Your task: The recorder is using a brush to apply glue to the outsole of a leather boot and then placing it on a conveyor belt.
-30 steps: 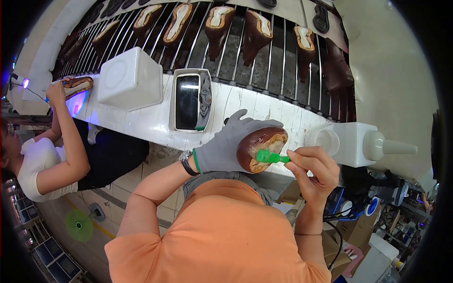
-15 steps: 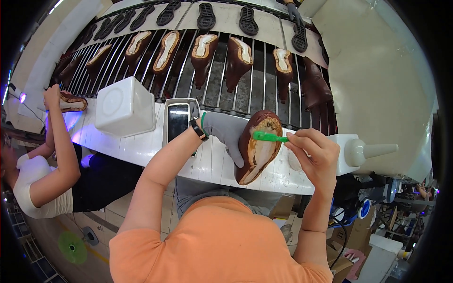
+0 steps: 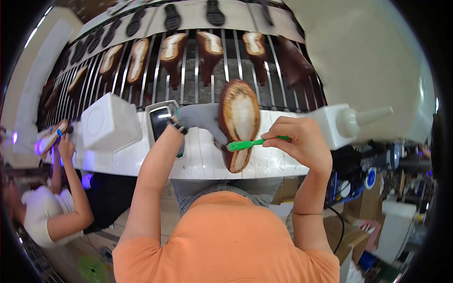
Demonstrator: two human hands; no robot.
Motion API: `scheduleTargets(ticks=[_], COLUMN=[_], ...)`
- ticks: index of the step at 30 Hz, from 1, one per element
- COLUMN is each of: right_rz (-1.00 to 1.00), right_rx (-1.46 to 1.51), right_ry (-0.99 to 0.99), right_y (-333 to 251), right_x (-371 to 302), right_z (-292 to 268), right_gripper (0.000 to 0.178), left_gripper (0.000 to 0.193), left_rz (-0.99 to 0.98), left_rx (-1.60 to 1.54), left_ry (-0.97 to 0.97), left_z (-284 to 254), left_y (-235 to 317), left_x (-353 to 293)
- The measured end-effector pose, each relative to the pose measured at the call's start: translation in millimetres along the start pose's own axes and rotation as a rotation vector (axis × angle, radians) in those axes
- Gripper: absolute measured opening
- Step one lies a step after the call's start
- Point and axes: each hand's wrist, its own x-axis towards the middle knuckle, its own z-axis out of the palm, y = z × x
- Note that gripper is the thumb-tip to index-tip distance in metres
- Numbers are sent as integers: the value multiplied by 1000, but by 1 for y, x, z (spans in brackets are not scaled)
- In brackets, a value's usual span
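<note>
A brown leather shoe upper (image 3: 243, 111) is held sole side up above the white table, with a pale middle and a tan rim around its underside. My left hand (image 3: 204, 119), in a grey glove, grips it from the left side; some of the fingers are hidden behind it. Between the fingertips of my bare right hand (image 3: 298, 139) is the handle of a green toothbrush-like brush (image 3: 244, 145). Its head lies at the left rim of the upper, near the narrow end closer to me. The bristles do not show.
Beyond the white table (image 3: 198, 165) runs a roller conveyor (image 3: 186, 75) bearing several brown uppers, with black soles (image 3: 172, 18) on a shelf behind. A white container (image 3: 111, 121), a grey tray (image 3: 151, 118) and a white spouted bottle (image 3: 332, 125) stand nearby. A co-worker (image 3: 52, 207) works at left.
The brush has moved from the wide far end of the upper to the narrow near end. The upper now stands straighter. The surroundings have shifted left in view, and the co-worker's arms are lower.
</note>
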Motion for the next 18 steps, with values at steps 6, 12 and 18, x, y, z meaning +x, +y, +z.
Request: scheduleTargets(ticks=[6,12,18], right_rz=[853,1028,1024], right_rx=[-79,-271,-387], right_ry=[443,472,370], right_y=[57,85,92], right_x=[-85,-128,-114], right_z=[23,74,80], right_gripper=[16,16,17], left_gripper=[71,65,49], left_rz=[-36,154,136], left_rx=[-253,-712,-951], left_ry=[609,781,714], left_z=[39,55,77], left_y=[-25,-45,-60], left_x=[-18,-14,-17])
